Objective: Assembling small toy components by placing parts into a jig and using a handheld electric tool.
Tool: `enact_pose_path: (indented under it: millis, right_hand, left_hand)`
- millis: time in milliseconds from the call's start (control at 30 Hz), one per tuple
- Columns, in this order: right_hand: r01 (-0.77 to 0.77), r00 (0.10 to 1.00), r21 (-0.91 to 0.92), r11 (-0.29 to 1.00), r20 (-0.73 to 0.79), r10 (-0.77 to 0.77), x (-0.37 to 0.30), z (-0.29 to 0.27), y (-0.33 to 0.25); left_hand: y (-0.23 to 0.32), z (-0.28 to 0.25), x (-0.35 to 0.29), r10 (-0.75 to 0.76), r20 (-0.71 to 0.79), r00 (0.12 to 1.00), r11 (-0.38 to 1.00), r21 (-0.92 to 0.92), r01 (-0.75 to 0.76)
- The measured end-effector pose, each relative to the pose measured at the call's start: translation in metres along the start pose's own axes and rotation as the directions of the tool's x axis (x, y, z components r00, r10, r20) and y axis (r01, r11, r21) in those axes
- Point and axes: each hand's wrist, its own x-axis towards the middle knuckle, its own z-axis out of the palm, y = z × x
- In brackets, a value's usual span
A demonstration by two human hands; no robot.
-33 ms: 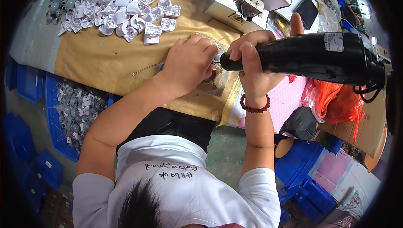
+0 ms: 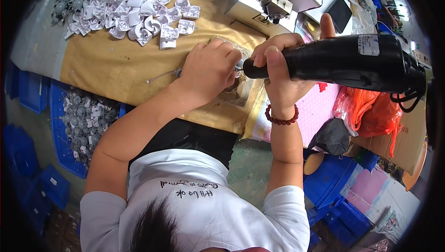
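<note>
Tapering black power tool (image 2: 333, 64), white label (image 2: 369, 45)

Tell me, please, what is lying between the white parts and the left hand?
In the head view, only a bare stretch of brown covering lies between the white parts and the left hand.

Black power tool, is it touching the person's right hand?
Touching: the head view shows the right hand wrapped around the black power tool near its front end, with no gap between them.
</note>
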Motion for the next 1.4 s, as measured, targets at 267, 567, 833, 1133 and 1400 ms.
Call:
enact_pose_path:
  millis: [267, 567, 833, 1133, 1400]
  right_hand:
    - [0.005, 1.000, -0.004, 1.000, -0.017, -0.005, -0.007, 0.003, 0.000]
    - [-0.060, 0.998, -0.075, 0.995, 0.020, 0.061, -0.029, -0.011, 0.017]
    - [-0.018, 0.999, -0.139, 0.990, 0.048, 0.024, -0.037, -0.015, 0.026]
    - [-0.112, 0.993, -0.004, 0.994, -0.032, 0.112, -0.015, 0.000, 0.001]
    - [-0.308, 0.841, -0.086, 0.947, -0.491, 0.229, 0.026, -0.081, 0.039]
  left_hand:
    - [0.000, -0.002, 0.001, -0.016, 0.029, 0.999, 0.999, -0.041, 0.017]
    - [-0.006, -0.005, 0.001, -0.032, 0.102, 0.994, 0.996, -0.078, 0.041]
    - [-0.005, -0.004, 0.002, -0.020, 0.077, 0.997, 0.995, -0.096, 0.027]
    - [0.002, -0.011, 0.006, -0.118, 0.183, 0.976, 0.989, -0.063, 0.131]
    - [0.002, -0.010, 0.001, -0.125, 0.155, 0.980, 0.992, -0.014, 0.129]
